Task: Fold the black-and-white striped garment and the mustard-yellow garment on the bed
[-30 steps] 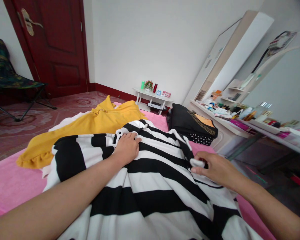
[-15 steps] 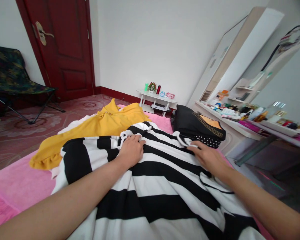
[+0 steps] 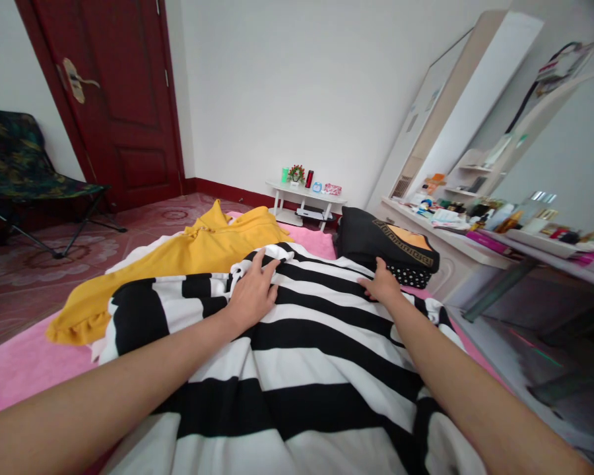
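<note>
A black-and-white striped garment (image 3: 307,369) lies spread over the pink bed cover (image 3: 24,366) in front of me. My left hand (image 3: 251,293) rests flat on it near its far left part, fingers stretched out. My right hand (image 3: 383,285) lies flat on the garment's far right edge, fingers open, close to a folded black garment (image 3: 376,237). Neither hand holds anything. A yellow garment (image 3: 178,254) lies just beyond the striped one on the left.
A dark red door (image 3: 111,92) and a folding chair (image 3: 20,171) stand at the back left. A small white shelf table (image 3: 304,198) stands against the far wall. A cluttered dressing table (image 3: 475,241) with a mirror runs along the right.
My right hand let go of the pinched white fold and slid forward to the garment's far right edge, now flat. My left hand stayed put, its fingers spreading a little.
</note>
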Tool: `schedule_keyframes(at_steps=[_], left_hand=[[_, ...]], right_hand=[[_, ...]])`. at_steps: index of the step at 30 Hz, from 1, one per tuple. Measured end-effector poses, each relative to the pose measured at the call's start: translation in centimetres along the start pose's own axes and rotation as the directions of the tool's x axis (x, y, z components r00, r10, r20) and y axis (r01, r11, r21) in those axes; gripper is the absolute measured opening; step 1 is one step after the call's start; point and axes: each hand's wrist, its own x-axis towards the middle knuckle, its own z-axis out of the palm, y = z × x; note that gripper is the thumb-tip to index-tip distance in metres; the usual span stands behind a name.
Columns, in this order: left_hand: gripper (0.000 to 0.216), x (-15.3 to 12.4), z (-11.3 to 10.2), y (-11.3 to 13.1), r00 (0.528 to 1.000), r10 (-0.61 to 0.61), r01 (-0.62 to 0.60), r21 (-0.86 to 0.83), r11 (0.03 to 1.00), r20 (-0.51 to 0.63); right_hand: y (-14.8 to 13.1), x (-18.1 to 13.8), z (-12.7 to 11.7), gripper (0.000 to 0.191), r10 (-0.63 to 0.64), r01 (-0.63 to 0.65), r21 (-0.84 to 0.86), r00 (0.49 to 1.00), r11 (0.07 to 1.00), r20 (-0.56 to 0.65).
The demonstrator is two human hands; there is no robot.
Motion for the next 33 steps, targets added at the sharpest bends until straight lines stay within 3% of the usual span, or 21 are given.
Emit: schedule_keyframes(at_steps=[2,4,7,9,12,16,18,20,22,24,26,28,29,31,33], left_hand=[[0.057,1.9,0.0,-0.5,0.992,-0.124,0.123,-0.078,0.989,-0.003],[0.061,4.6,0.2,-1.1,0.951,-0.292,0.306,-0.163,0.938,0.104],[0.062,8.3,1.2,-1.9,0.789,-0.468,0.567,-0.18,0.804,0.398],[0.054,9.8,2.1,-2.2,0.738,-0.479,0.58,-0.084,0.81,0.475],[0.036,10.2,3.2,-2.4,0.793,-0.44,0.476,0.021,0.879,0.421],[0.022,10.0,2.8,-2.3,0.843,-0.407,0.43,0.014,0.903,0.353],[0.022,10.5,1.9,-2.0,0.895,-0.371,0.384,-0.005,0.923,0.246],[0.022,11.5,1.2,-1.5,0.96,-0.276,0.277,-0.022,0.961,0.044],[0.022,12.3,1.2,-1.1,0.976,-0.164,0.164,-0.014,0.986,-0.142],[0.025,12.5,2.1,-0.9,0.979,-0.109,0.109,-0.01,0.994,-0.171],[0.041,11.9,3.8,-1.1,0.995,-0.088,0.088,-0.006,0.996,-0.051],[0.06,10.7,5.8,-1.5,0.993,-0.055,0.055,0.003,0.998,0.102],[0.066,10.1,6.6,-1.7,0.986,-0.026,0.025,0.011,1.0,0.165],[0.066,8.9,7.8,-2.0,0.966,0.056,-0.068,0.042,0.997,0.252],[0.062,8.1,8.1,-1.9,0.939,0.106,-0.143,0.09,0.986,0.327]], right_hand=[[-0.1,0.2,1.5,0.094,0.102,-0.106,0.057,0.992,0.993,0.075],[0.2,0.4,2.6,0.1,0.136,-0.143,0.074,0.987,0.987,0.089],[0.8,0.7,3.1,0.097,0.108,-0.111,0.054,0.992,0.992,0.06],[1.1,0.7,3.1,0.083,0.068,-0.07,0.038,0.996,0.997,0.064],[1.5,0.4,3.2,0.055,0.0,-0.003,0.062,0.999,0.998,0.044],[1.8,-0.4,3.8,0.036,-0.025,0.075,0.257,0.981,0.963,-0.193],[1.7,-0.8,4.0,0.034,0.01,0.136,0.388,0.935,0.912,-0.353],[1.5,-0.9,3.9,0.031,0.056,0.218,0.466,0.862,0.858,-0.504],[1.5,-0.7,3.9,0.027,0.093,0.285,0.493,0.787,0.822,-0.61],[1.6,-0.4,4.0,0.024,0.094,0.324,0.506,0.765,0.8,-0.638],[1.9,-0.1,4.4,0.024,0.028,0.312,0.513,0.834,0.799,-0.551],[1.9,0.1,5.0,0.028,-0.13,0.294,0.46,0.926,0.838,-0.354],[1.8,0.2,5.3,0.033,-0.215,0.298,0.401,0.947,0.866,-0.24],[1.5,0.3,5.7,0.044,-0.327,0.327,0.248,0.944,0.912,-0.042],[1.0,0.1,5.6,0.053,-0.341,0.331,0.112,0.936,0.937,0.082]])
